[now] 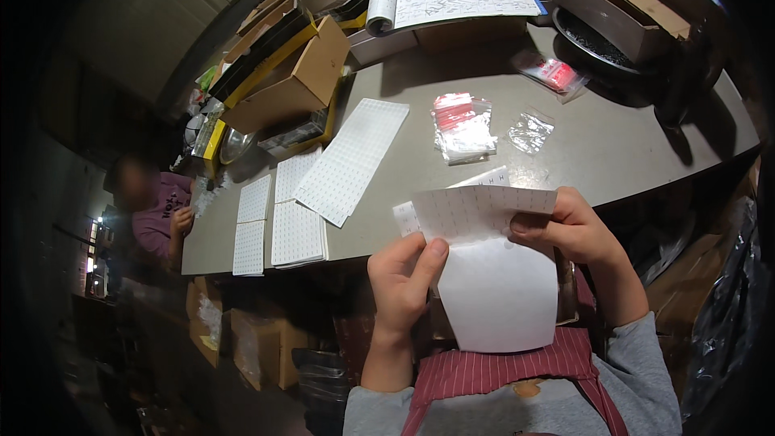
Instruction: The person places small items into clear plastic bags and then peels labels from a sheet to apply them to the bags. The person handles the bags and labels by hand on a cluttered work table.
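Observation:
Between my hands is a white sheet of small printed labels point(502, 299), bent over near its top so that printed rows show above the blank lower part. My left hand point(404, 278) pinches its left side with the thumb in front. At the upper right, my right hand point(569, 230) grips the same sheet, thumb pressed on the fold. Another printed label sheet point(489, 178) sticks out behind it at the table's near edge. Left of my hands lie a loose long label sheet point(355, 157) and two banded stacks of label sheets point(299, 234) point(252, 226).
Small clear zip bags with red strips point(464, 129), loose clear bags point(531, 131) and a red-and-white packet point(553, 74) lie on the grey table point(387, 234). Cardboard boxes point(295, 85), a handwritten pad point(460, 0) and a black bowl point(597, 36) line the back. Another person point(161, 210) sits far left.

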Available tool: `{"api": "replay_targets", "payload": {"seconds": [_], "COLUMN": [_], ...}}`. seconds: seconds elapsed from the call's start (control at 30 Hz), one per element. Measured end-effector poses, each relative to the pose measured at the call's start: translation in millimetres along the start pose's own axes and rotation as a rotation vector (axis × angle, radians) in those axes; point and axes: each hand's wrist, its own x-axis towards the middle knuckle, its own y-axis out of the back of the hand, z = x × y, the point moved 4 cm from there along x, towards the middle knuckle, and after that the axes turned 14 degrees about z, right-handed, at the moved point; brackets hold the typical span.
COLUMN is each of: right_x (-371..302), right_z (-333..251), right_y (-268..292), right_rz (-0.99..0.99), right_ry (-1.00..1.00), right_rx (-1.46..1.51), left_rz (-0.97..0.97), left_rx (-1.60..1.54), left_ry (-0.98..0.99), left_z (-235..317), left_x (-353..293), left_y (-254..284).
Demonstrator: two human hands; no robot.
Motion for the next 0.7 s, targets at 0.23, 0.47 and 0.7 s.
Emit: {"api": "replay_targets", "payload": {"seconds": [0.23, 0.47, 0.7], "right_x": [7, 6, 11], "right_z": [2, -13, -2], "right_y": [2, -10, -19], "right_rz": [-0.174, -0.361, -0.376], "right_ry": [-0.003, 0.424, 0.392], "right_rx": [0.059, -0.310, -0.347], "left_rz": [0.117, -0.129, -0.156], "left_rx": [0.047, -0.257, -0.305], "left_ry": [-0.112, 0.205, 0.188], "left_z": [-9, -17, -17], "left_x": [-4, 6, 6], "left_y": [6, 8, 10]}}
